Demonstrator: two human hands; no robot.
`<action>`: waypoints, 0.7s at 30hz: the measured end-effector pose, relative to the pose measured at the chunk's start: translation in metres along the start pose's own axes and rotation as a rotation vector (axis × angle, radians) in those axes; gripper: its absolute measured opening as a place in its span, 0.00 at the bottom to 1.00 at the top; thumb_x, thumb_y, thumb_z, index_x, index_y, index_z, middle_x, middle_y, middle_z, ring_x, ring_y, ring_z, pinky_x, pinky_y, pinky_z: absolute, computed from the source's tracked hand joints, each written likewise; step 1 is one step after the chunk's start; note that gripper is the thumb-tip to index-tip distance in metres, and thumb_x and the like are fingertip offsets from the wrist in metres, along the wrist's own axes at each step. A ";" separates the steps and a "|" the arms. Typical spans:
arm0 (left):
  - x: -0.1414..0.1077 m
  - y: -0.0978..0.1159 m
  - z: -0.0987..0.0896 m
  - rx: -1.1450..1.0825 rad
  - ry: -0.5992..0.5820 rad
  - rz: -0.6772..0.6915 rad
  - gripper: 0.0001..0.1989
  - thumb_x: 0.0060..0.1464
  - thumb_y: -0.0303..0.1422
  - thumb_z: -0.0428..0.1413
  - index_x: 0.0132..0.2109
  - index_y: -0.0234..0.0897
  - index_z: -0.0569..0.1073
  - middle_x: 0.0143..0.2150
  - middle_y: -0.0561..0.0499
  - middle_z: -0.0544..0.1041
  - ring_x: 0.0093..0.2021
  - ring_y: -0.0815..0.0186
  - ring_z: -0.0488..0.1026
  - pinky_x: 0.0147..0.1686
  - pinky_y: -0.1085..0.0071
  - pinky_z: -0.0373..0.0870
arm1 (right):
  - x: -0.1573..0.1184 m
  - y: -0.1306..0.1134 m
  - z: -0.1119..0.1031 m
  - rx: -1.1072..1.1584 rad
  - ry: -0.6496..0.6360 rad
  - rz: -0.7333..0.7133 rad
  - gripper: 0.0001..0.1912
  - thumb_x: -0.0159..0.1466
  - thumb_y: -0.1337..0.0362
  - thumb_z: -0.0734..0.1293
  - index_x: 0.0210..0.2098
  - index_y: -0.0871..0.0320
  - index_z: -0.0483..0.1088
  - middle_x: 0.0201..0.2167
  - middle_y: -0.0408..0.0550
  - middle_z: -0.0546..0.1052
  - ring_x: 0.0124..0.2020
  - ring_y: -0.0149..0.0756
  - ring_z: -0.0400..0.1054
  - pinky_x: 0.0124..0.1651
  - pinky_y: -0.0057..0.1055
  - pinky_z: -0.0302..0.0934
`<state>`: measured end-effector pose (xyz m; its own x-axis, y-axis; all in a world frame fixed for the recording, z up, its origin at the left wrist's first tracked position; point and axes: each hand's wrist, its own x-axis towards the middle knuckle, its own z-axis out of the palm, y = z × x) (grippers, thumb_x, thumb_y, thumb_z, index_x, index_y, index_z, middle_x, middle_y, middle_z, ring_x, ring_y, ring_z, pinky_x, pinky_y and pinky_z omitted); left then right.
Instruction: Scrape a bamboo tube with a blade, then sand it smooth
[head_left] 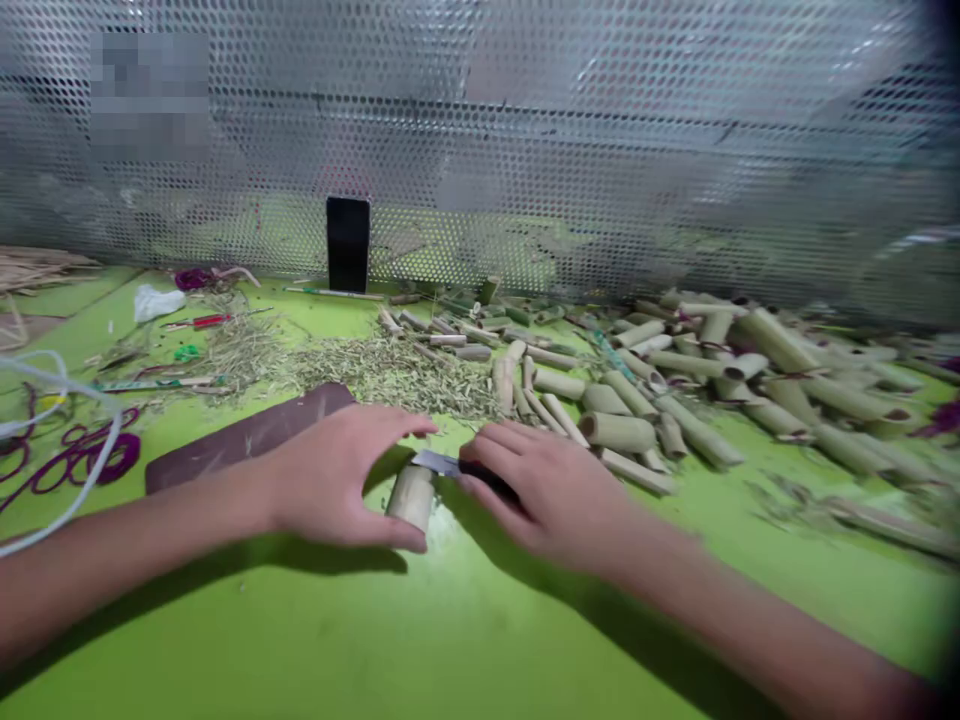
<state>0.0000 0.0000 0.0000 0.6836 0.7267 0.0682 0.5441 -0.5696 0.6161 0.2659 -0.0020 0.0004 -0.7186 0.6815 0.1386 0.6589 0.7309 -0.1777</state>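
Note:
A short pale bamboo tube (pixel 412 497) is on the green table in front of me. My left hand (pixel 341 475) curves around its left side, thumb and index finger spread wide. The thumb lies across the near end of the tube; the index fingertip is apart from the far end. My other left fingers are mostly hidden. In my right hand (pixel 544 490) is a knife with a black handle, and its blade (pixel 437 462) reaches over the top of the tube. A dark brown board (pixel 240 440) lies partly behind my left forearm.
Cut bamboo tubes (pixel 750 370) are heaped at the right, beside a pile of shavings (pixel 397 370). A phone (pixel 349 245) leans on the perforated metal panel (pixel 525 150). Purple cord (pixel 116 455), a white cable (pixel 112 430) and a red-handled tool (pixel 210 321) are at the left.

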 end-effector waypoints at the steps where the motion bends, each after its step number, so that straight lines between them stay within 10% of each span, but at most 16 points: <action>1: 0.000 -0.002 0.006 -0.028 -0.005 0.016 0.42 0.53 0.51 0.70 0.69 0.40 0.67 0.65 0.38 0.75 0.62 0.43 0.74 0.64 0.42 0.69 | -0.002 0.002 0.002 -0.021 0.028 0.003 0.13 0.76 0.61 0.60 0.41 0.58 0.74 0.34 0.51 0.79 0.32 0.41 0.74 0.35 0.38 0.68; 11: -0.004 -0.007 0.022 -0.326 0.051 -0.079 0.40 0.51 0.43 0.71 0.68 0.44 0.68 0.65 0.41 0.76 0.63 0.47 0.75 0.64 0.48 0.73 | -0.015 -0.003 0.008 -0.097 0.072 -0.007 0.12 0.78 0.62 0.57 0.47 0.57 0.71 0.29 0.47 0.80 0.25 0.37 0.74 0.27 0.32 0.56; 21: -0.006 -0.008 0.024 -0.097 0.114 0.098 0.36 0.56 0.43 0.66 0.68 0.40 0.68 0.61 0.41 0.79 0.59 0.48 0.76 0.61 0.52 0.72 | -0.013 -0.011 -0.007 0.000 -0.043 -0.036 0.13 0.76 0.64 0.58 0.46 0.58 0.74 0.31 0.47 0.80 0.24 0.34 0.71 0.28 0.31 0.56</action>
<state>0.0032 -0.0092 -0.0235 0.6682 0.7118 0.2165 0.4246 -0.6037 0.6747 0.2694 -0.0191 0.0071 -0.7507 0.6525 0.1031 0.6323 0.7550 -0.1738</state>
